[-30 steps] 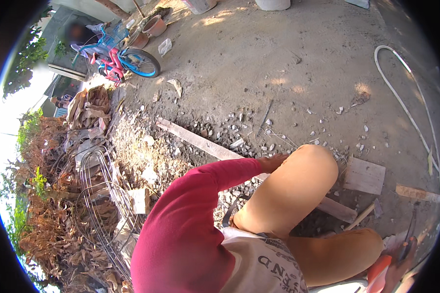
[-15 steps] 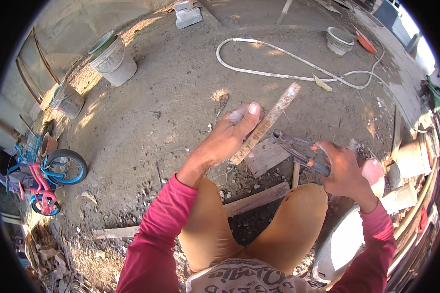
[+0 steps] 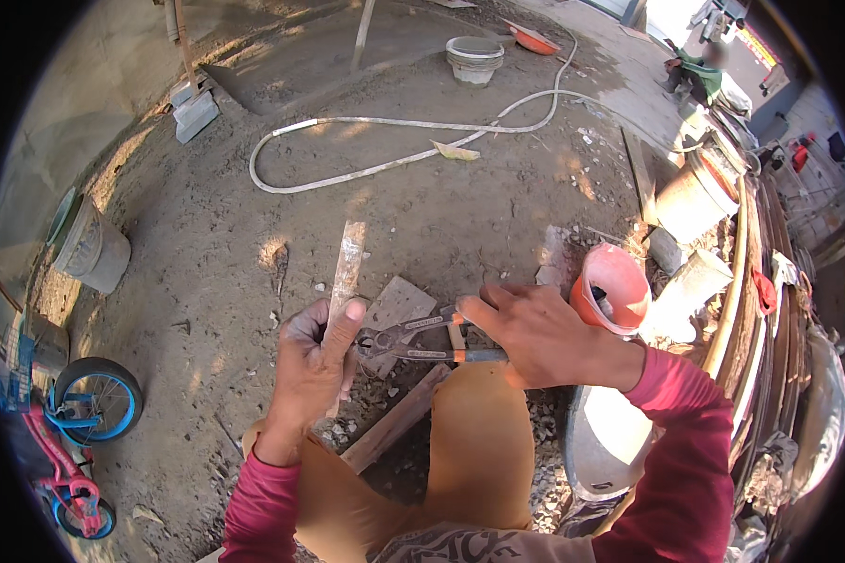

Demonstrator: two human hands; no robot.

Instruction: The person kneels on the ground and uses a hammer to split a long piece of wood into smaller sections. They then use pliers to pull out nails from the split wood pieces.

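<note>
Left hand (image 3: 312,361) grips a narrow wooden strip (image 3: 345,272), fingers wrapped tight round its near end, far end pointing away over the dirt ground (image 3: 460,206). Right hand (image 3: 535,333) is closed round the handles of metal pincers (image 3: 413,340), whose head meets the strip just beside the left thumb. Judgement: hold the strip steady, set the pincers square to the wood, squeeze evenly, and keep the thumb out of the bite. Orange bucket (image 3: 615,286) sits right.

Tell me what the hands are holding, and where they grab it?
The left hand grips a thin wooden strip near its lower end. The right hand holds pliers by their handles.
</note>
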